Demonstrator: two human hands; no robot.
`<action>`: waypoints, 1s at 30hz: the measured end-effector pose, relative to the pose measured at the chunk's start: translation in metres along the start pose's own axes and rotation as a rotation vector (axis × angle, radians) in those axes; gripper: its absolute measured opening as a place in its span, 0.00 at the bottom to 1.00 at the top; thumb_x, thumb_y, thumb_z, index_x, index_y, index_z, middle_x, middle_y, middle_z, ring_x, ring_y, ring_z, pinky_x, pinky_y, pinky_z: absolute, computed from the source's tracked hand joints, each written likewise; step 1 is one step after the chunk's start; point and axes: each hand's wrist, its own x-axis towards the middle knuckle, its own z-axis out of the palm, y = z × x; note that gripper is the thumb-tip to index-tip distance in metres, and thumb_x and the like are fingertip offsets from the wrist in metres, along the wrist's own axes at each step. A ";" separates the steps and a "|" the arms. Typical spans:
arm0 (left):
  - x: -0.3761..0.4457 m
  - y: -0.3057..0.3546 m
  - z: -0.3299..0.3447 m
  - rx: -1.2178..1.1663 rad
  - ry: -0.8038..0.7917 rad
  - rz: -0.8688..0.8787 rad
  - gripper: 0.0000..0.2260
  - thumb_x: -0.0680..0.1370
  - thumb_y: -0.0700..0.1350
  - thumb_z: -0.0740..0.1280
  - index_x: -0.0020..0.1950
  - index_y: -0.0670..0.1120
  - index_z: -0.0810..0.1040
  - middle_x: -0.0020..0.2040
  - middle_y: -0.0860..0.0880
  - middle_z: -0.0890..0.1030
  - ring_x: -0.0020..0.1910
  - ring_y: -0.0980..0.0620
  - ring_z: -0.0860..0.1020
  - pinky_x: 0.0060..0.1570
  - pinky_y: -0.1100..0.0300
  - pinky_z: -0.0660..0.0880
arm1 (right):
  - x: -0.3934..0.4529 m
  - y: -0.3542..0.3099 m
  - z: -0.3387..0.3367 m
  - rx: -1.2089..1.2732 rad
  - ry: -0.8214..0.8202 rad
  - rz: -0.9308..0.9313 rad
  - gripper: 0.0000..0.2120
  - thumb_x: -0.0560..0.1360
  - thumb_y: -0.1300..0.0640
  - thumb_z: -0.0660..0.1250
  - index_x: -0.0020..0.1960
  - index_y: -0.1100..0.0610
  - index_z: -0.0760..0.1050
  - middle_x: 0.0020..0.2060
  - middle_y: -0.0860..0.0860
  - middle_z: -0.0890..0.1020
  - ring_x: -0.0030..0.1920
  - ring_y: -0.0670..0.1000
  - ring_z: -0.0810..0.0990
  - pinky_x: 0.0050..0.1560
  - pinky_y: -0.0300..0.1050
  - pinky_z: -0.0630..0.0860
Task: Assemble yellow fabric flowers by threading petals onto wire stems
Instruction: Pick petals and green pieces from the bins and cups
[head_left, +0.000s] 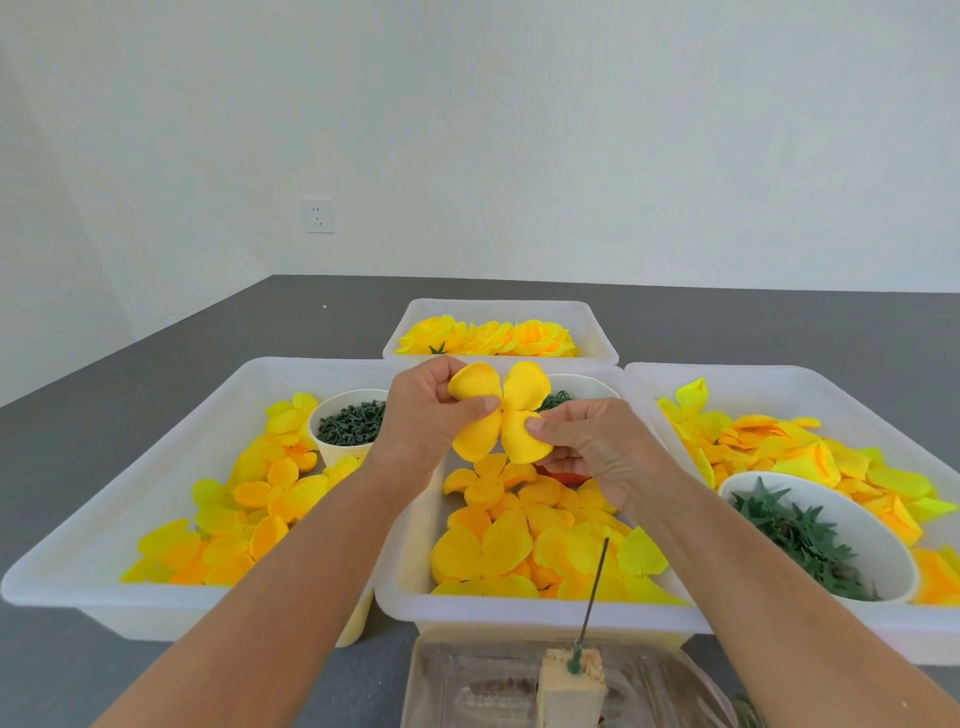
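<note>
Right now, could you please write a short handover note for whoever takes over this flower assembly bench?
Left hand and right hand both pinch one four-lobed yellow petal piece, held above the middle bin.
The wire stem stands bare in a foam block at the near edge.
Loose petals fill the left bin, middle bin and right bin; green parts sit in a paper cup and white bowl.
Done: finished flowers lie in the far bin.
Left: thread this petal piece onto the stem, then the rest.
</note>
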 end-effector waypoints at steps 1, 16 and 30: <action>-0.001 0.001 0.001 0.034 0.002 -0.001 0.11 0.69 0.31 0.72 0.47 0.44 0.76 0.42 0.39 0.79 0.41 0.44 0.76 0.42 0.48 0.76 | 0.000 0.000 0.001 -0.006 0.008 -0.005 0.05 0.69 0.61 0.73 0.41 0.62 0.79 0.32 0.54 0.82 0.30 0.49 0.79 0.33 0.39 0.79; -0.013 0.003 0.013 0.355 -0.275 0.167 0.17 0.63 0.40 0.80 0.46 0.50 0.78 0.45 0.53 0.80 0.42 0.56 0.78 0.43 0.60 0.77 | -0.002 0.002 0.003 0.069 0.007 -0.065 0.13 0.60 0.53 0.76 0.32 0.59 0.74 0.24 0.51 0.76 0.25 0.47 0.74 0.28 0.38 0.75; -0.007 0.004 0.002 -0.033 -0.144 0.038 0.10 0.72 0.29 0.68 0.44 0.44 0.78 0.38 0.46 0.80 0.38 0.51 0.79 0.40 0.54 0.80 | -0.003 -0.002 0.000 0.204 -0.174 -0.046 0.02 0.72 0.64 0.67 0.45 0.60 0.78 0.38 0.55 0.84 0.38 0.51 0.82 0.39 0.42 0.80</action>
